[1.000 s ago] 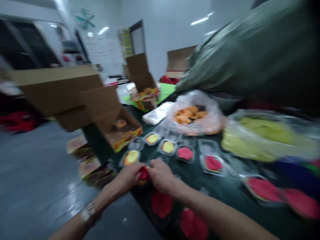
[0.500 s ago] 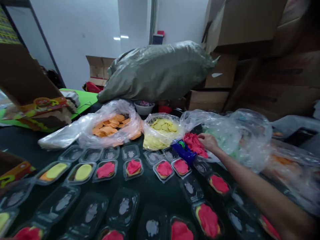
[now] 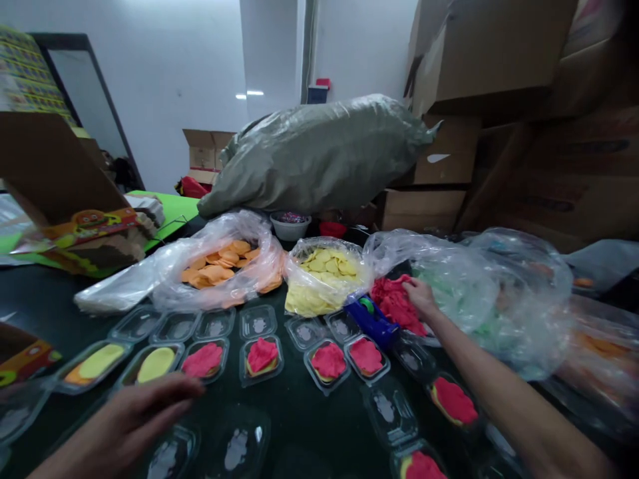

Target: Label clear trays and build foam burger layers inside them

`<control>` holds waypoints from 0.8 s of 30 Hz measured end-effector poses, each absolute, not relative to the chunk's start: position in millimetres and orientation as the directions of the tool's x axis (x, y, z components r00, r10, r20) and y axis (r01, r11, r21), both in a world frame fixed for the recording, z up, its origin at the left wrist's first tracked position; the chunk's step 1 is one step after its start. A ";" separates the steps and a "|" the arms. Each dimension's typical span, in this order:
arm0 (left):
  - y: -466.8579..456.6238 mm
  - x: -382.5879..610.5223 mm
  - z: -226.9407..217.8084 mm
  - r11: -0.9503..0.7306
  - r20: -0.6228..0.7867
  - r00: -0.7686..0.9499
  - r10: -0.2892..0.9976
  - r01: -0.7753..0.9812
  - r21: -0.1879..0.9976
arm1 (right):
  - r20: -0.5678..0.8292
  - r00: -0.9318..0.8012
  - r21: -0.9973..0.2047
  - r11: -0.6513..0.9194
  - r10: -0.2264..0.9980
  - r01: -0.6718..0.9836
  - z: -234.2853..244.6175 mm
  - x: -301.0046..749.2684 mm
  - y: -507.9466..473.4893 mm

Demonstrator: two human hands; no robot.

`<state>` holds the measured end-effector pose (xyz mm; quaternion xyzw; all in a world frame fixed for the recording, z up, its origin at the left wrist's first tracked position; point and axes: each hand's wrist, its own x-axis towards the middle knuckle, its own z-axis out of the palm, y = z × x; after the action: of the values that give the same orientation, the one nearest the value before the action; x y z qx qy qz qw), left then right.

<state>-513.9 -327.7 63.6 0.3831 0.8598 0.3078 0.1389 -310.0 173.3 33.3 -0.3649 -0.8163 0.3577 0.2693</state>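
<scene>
My right hand (image 3: 420, 297) reaches to the pile of thin red pieces (image 3: 398, 307), its thumb and fingers pinched on the edge of a red piece (image 3: 399, 282) at the top. Low on the left, my left hand (image 3: 132, 419) hovers over the clear plastic containers with fingers stretched out, holding nothing. Just beyond its fingertips are a container with a yellow oval piece (image 3: 156, 363) and one with a red piece (image 3: 202, 359). Several more open containers carry red pieces over yellow ones, such as this red-topped stack (image 3: 262, 355).
A blue tape dispenser (image 3: 372, 320) lies against the red pile. Behind the containers stand plastic bags of orange pieces (image 3: 219, 263) and yellow pieces (image 3: 327, 266). Greenish bags (image 3: 459, 293) lie right. A big grey sack (image 3: 324, 156) and cardboard boxes (image 3: 499, 60) rise behind.
My left hand has come into view at the lower left. My right hand, at the red pile, now has a piece lifted slightly at its edge. The view has tilted up a little.
</scene>
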 end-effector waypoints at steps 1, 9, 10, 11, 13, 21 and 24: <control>-305.3 -506.2 69.6 0.441 -0.064 -0.604 0.795 0.502 0.744 | 0.164 -0.593 -0.832 0.434 0.788 0.346 38.6 -305.1 163.8; -174.8 -435.0 60.9 0.104 -0.210 -0.384 0.899 -0.278 0.955 | -0.100 -0.935 -0.984 0.108 0.339 0.144 47.6 -335.5 0.1; -177.2 -437.2 51.5 0.081 -0.201 -0.391 0.898 -0.303 0.950 | -0.112 -0.951 -0.982 0.115 0.287 0.150 46.4 -342.8 -17.9; -184.1 -441.7 42.6 0.064 -0.205 -0.429 0.880 -0.321 0.945 | -0.112 -0.963 -0.982 0.121 0.246 0.145 45.2 -350.1 -33.0; -208.5 -453.7 29.3 0.036 -0.219 -0.494 0.841 -0.352 0.935 | -0.105 -0.980 -0.984 0.127 0.170 0.128 43.7 -364.6 -56.6; -332.3 -518.7 30.7 0.151 -0.325 -0.620 0.714 -0.317 0.936 | 0.018 -0.991 -0.918 0.391 -0.132 -0.069 35.0 -448.5 -140.3; -354.9 -559.2 31.1 0.364 -0.241 -0.820 0.520 -0.042 0.930 | 0.115 -0.992 -0.801 0.587 -0.041 -0.117 19.8 -504.6 -174.0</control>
<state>-559.2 -354.9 31.1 0.1521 0.7843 0.5430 0.2587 -504.6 -174.0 19.8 0.0445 -0.8898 0.4522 0.0421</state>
